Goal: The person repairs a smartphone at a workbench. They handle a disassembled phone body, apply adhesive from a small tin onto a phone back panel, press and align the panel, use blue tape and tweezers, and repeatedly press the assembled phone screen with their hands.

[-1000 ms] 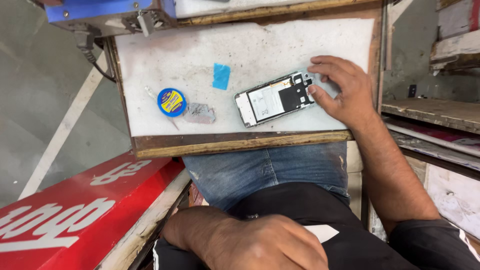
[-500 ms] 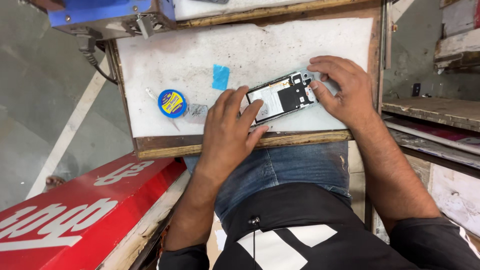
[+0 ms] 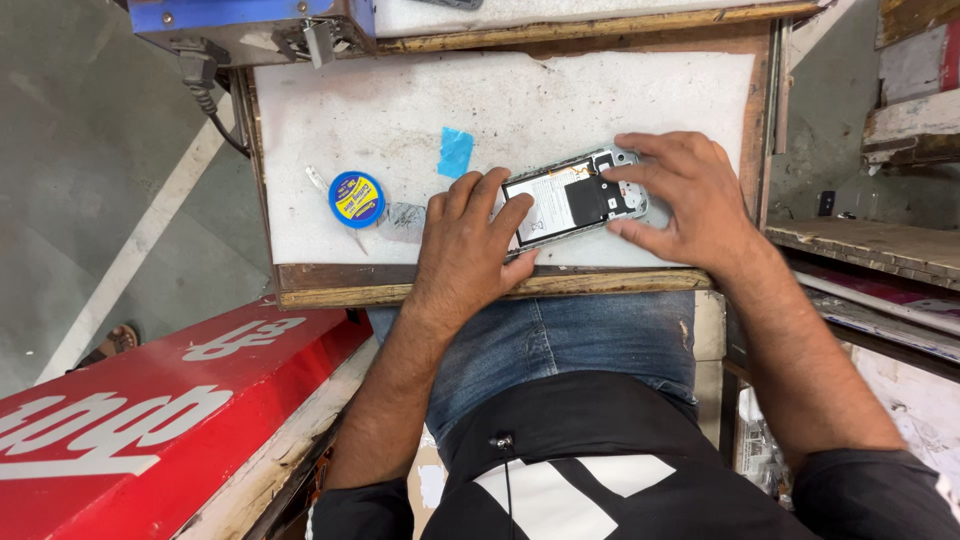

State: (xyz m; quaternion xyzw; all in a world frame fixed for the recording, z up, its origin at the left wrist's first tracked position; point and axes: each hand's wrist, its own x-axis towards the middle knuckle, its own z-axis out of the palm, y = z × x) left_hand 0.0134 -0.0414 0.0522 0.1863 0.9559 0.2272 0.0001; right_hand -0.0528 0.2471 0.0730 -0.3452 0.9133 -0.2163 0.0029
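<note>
We see an opened smartphone, back cover off, lying flat and slightly tilted on the white work pad; white battery and black inner plate exposed, silver frame around. We take the phone as landmark. Left hand sits at the phone's near-left end, palm down on the pad, fingers spread a bit and only loosely curled, tips touching the phone's left edge and battery area; not a closed grip, more a press/steady. Right hand is at the phone's far-right end, fingers partly bent, thumb along the near edge and fingertips over the top of the frame, so the end sits pinched lightly betw. thumb and fingers; hand mostly open otherwise. Phone rests on the pad, not lifted as far as we can tell. Left of the phone, just past the left hand: a small round blue-and-yellow tin, with a thin pale stick beside it and a greyish smudged scrap betw. tin and hand. Above-left of the phone, near but apart: a blue tape piece stuck to the pad. Pad sits in a wooden tray/bench frame. Far above-left of the phone: a blue metal box w/ a black cable hanging. Below-left of the phone, well apart: a red board w/ white lettering. Below the phone: our wearer's jeans and black shirt.
</note>
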